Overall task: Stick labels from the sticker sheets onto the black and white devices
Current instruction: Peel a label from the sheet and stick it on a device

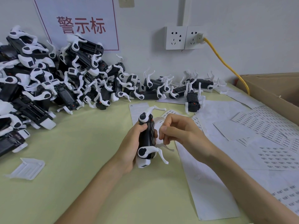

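Observation:
My left hand (pixel 131 143) grips a black and white device (pixel 146 138) upright over the pale green table (pixel 80 151), thumb on its top. My right hand (pixel 176 130) is against the device's right side, fingers curled, thumb and fingertips pressed to a white part; whether a label is under them I cannot tell. Sticker sheets (pixel 275 152) with rows of small printed labels lie to the right. A big pile of devices (pixel 40 81) fills the left, and a row of more devices (pixel 178 88) stands along the wall.
A white plastic tray piece (pixel 26 168) lies at the front left. An open cardboard box (pixel 275 91) stands at the right edge. Wall sockets (pixel 184 38) carry a yellow cable (pixel 229 65) running down behind the box. Blank backing sheets (pixel 207 183) cover the table's right side.

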